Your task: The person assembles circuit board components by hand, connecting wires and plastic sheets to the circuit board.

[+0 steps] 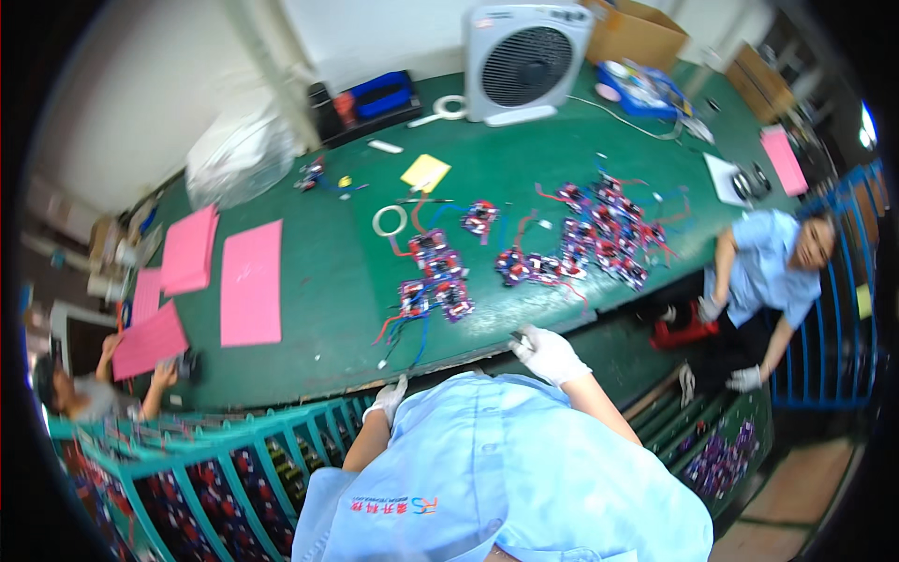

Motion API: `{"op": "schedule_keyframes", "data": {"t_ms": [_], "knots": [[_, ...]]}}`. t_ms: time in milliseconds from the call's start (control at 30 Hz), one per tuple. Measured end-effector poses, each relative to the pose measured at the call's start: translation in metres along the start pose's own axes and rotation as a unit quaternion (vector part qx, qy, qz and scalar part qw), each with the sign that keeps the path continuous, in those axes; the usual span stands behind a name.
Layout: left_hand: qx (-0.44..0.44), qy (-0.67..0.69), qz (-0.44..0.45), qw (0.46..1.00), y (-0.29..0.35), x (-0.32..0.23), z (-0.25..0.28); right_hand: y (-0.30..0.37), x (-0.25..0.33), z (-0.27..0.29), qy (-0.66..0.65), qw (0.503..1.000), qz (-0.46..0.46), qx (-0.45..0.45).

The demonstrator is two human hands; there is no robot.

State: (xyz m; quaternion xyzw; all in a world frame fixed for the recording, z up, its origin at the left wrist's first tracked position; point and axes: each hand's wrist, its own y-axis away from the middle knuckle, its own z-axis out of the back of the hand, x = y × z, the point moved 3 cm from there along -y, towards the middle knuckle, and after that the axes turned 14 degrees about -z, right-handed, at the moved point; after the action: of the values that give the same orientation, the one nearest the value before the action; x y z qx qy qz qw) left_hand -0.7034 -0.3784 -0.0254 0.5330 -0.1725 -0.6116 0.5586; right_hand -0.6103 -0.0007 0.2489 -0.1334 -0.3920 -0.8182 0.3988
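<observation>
My right hand (551, 356), in a white glove, is at the front edge of the green table (346, 309). Its fingers are closed, and a small dark bit shows at their tips, too small to name. Lower and to the left, my white-gloved left hand (386, 398) is by the same edge with a finger stretched out; nothing shows in it. Beyond my hands lie small purple-and-red circuit boards with wires: one group (435, 272) at the middle, a larger heap (609, 229) to the right. A single board (480, 217) sits between them.
A grey box fan (529, 66) stands at the back. Pink sheets (251, 281) and a yellow card (425, 173) lie on the table. Turquoise racks (215, 459) with boards stand at lower left. One co-worker (768, 262) sits at right; another (89, 389) handles a pink sheet at left.
</observation>
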Motion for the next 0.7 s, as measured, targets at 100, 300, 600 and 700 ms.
{"op": "schedule_keyframes", "data": {"t_ms": [100, 300, 600, 700], "knots": [[-0.001, -0.091, -0.122, 0.988, -0.02, -0.009, -0.008, -0.007, -0.033, -0.009, 0.013, 0.998, 0.015, -0.059], [0.08, -0.19, -0.045, 0.977, 0.021, -0.078, -0.004, 0.01, -0.057, -0.004, -0.006, 0.997, -0.028, -0.076], [0.167, -0.186, -0.021, 0.968, 0.046, -0.144, -0.011, 0.029, -0.105, -0.006, -0.03, 0.99, -0.099, -0.095], [0.205, -0.033, -0.019, 0.978, 0.031, -0.151, -0.028, 0.026, -0.122, -0.004, -0.031, 0.991, -0.102, -0.078]]}}
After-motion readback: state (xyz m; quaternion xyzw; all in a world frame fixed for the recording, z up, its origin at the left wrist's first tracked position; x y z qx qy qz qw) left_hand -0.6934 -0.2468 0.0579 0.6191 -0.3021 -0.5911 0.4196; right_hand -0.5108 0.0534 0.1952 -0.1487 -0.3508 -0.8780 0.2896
